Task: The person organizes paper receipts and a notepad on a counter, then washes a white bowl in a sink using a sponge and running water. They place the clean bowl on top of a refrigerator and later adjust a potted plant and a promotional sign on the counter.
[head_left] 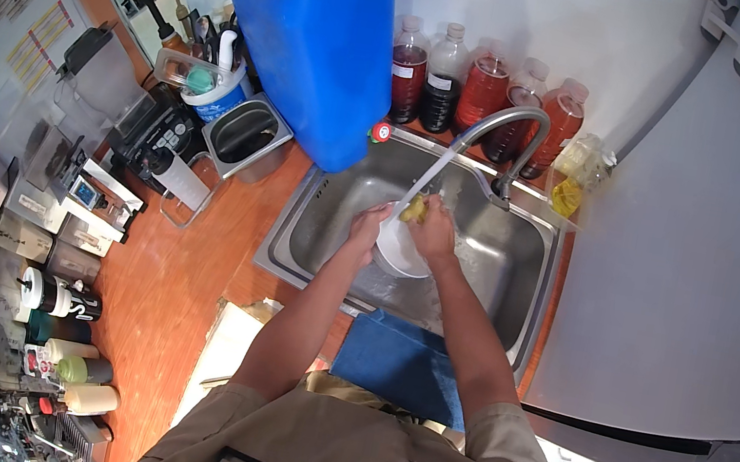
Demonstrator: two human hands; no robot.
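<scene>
Over the steel sink (504, 284), my left hand (369, 229) grips the side of a white round container (402, 255), which looks like a bowl or tub. My right hand (433, 230) is closed on a yellow sponge (415, 207) at the container's far rim. From the curved metal faucet (534, 116), a stream of water (433, 171) falls slantwise to where the hands and container meet. The fingertips of both hands are partly hidden.
Bottles of dark and red liquid (483, 93) line the wall behind the sink. A large blue jug (312, 53) stands at its far left, beside a metal pan (253, 136). A blue cloth (397, 360) hangs at the front edge. To the right rises a grey fridge (692, 258).
</scene>
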